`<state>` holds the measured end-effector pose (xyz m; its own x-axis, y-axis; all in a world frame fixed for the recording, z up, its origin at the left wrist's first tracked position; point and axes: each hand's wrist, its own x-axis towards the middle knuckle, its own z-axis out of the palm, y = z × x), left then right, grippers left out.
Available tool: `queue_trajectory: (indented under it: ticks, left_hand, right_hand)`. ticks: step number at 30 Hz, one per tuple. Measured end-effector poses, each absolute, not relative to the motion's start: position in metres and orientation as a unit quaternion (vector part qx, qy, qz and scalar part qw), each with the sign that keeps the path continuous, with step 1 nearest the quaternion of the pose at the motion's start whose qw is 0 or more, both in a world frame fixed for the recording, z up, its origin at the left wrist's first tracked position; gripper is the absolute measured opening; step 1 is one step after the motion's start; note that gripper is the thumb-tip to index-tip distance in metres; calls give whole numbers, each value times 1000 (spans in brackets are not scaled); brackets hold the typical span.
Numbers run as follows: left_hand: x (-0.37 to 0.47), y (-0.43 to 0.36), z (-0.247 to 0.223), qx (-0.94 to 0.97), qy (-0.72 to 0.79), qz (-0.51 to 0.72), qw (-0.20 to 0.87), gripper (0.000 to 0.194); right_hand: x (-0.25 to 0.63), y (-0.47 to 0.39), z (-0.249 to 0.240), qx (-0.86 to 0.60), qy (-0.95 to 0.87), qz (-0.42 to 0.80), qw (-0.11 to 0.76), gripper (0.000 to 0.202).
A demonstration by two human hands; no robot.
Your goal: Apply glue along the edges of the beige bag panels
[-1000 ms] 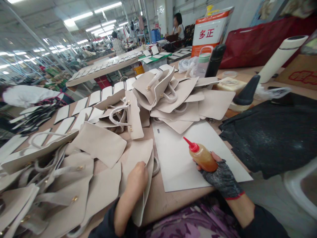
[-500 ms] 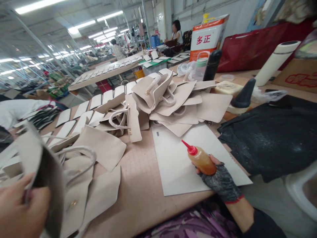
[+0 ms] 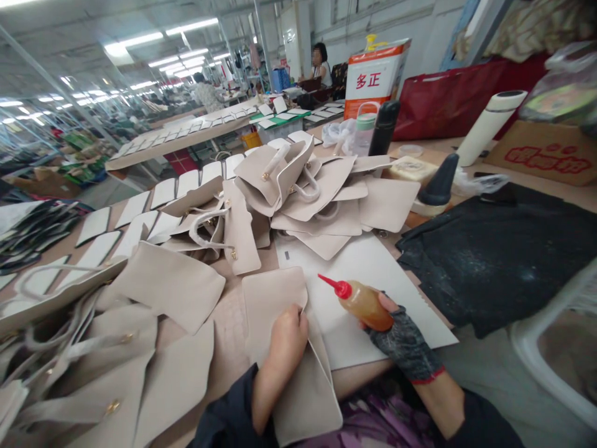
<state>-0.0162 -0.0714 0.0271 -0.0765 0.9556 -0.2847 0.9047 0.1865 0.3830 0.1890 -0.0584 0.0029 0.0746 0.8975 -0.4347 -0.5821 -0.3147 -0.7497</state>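
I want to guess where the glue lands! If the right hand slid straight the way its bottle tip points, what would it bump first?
Probably the beige bag piece under the left hand. The right hand aims the glue bottle up-left across the white sheet, towards that piece's raised corner. Depth is unclear, so it might pass above.

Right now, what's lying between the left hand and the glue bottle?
In the head view, only bare white board lies between the left hand, resting on a beige bag piece, and the glue bottle in the right hand.

Fluorescent strip lights (image 3: 140, 40) line the ceiling of a long workshop hall; worktables (image 3: 186, 134) recede toward what appears a pale wall (image 3: 410, 18).
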Motion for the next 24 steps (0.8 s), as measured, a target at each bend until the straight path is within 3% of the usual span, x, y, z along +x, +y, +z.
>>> queue_trajectory:
  ticks: [7,12,19,24]
  left_hand:
    - [-16,-64,22,603,757,71,244,23]
    - [-17,-51,24,615,744,40,259,26]
    - [-27,-44,18,596,719,115,338,44]
    - [-35,-43,10,531,688,173,464,49]
  right_hand:
    - [213,-50,23,-585,-419,455,523,35]
    - [230,-37,28,-572,-432,457,526,30]
    - [228,-24,13,-603,-535,362,467,36]
    - [214,-17,6,-589,-597,320,441,36]
